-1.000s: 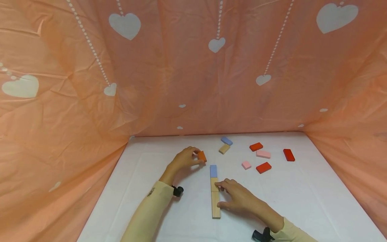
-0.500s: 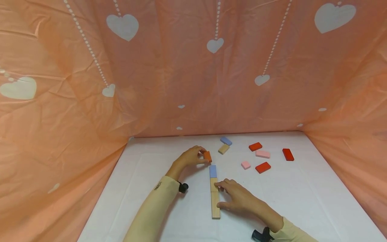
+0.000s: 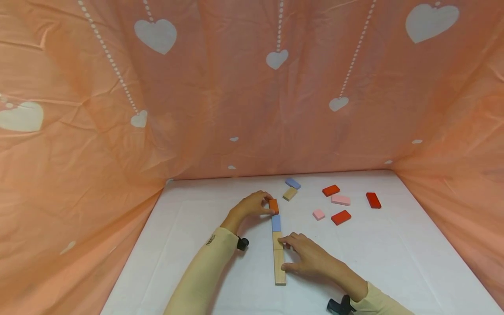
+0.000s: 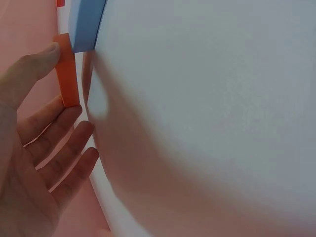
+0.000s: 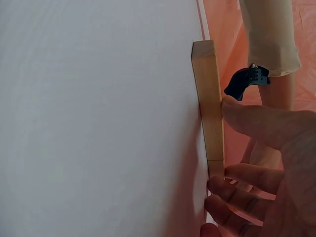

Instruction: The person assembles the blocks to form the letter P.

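In the head view, my left hand (image 3: 252, 206) pinches an orange block (image 3: 274, 206) between thumb and fingertips at the far end of a row. The left wrist view shows the thumb on one end of that orange block (image 4: 69, 81), its other end at a fingertip, and a corner close against the blue block (image 4: 85, 24). The row runs towards me: blue block (image 3: 276, 223), a short natural-wood block (image 3: 278, 240), then a longer one (image 3: 279, 269). My right hand (image 3: 311, 256) rests beside the wood blocks, thumb and index fingertip touching them, its other fingers loosely bent (image 5: 239, 197).
Behind the row lie a blue block (image 3: 293, 183) and a wood block (image 3: 290, 194). To the right are red blocks (image 3: 341, 217), (image 3: 331, 190), (image 3: 373, 200) and pink blocks (image 3: 340, 200), (image 3: 319, 214). An orange heart-print curtain (image 3: 244, 96) encloses the white table (image 3: 189, 218).
My left hand has moved right with the orange block, bringing it to the far end of the blue block in line with the row. The right hand has stayed in place.
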Tool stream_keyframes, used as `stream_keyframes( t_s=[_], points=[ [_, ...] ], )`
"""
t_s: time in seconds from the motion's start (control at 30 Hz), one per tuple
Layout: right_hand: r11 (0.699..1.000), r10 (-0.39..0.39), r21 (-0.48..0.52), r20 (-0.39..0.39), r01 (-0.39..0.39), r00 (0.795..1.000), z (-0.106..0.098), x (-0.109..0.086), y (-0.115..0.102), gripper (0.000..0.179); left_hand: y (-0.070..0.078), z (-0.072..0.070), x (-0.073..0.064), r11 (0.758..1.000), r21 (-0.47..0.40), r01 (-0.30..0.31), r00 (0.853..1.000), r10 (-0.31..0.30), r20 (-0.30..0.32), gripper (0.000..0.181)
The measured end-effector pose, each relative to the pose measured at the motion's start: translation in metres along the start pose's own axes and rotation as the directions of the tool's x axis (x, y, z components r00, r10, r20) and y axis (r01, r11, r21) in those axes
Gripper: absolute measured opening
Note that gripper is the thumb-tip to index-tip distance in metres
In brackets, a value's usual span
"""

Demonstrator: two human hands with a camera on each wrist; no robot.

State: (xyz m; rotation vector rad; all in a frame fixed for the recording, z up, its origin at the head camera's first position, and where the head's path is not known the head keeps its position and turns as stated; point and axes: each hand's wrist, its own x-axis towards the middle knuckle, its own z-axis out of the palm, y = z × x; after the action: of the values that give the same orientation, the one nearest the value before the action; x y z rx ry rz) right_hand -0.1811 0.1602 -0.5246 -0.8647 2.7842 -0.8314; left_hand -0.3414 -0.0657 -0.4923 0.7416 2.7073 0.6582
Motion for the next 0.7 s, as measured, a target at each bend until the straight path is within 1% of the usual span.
stream_keyframes(
  t_s=[0.17, 0.47, 0.7],
  points=[
    [1.000, 0.005, -0.004, 0.005, -0.005, 1.000, 0.0002, 0.0013, 0.0002, 0.069, 0.0033, 0.0000, -0.0005, 1.000, 0.005, -0.002, 1.000, 0.002, 0.011, 0.054],
    [1.000, 0.002, -0.007, 0.003, -0.002, 1.000, -0.0003, 0.0012, 0.0001, 0.068, 0.0040, -0.0003, -0.0003, 0.999, 0.026, -0.046, 0.999, 0.046, 0.023, 0.054],
    [1.000, -0.001, -0.002, 0.000, 0.001, 1.000, 0.0000, 0.0016, 0.0000, 0.068, 0.0042, 0.0004, -0.0006, 0.999, 0.030, -0.044, 0.999, 0.043, 0.031, 0.054]
  ],
)
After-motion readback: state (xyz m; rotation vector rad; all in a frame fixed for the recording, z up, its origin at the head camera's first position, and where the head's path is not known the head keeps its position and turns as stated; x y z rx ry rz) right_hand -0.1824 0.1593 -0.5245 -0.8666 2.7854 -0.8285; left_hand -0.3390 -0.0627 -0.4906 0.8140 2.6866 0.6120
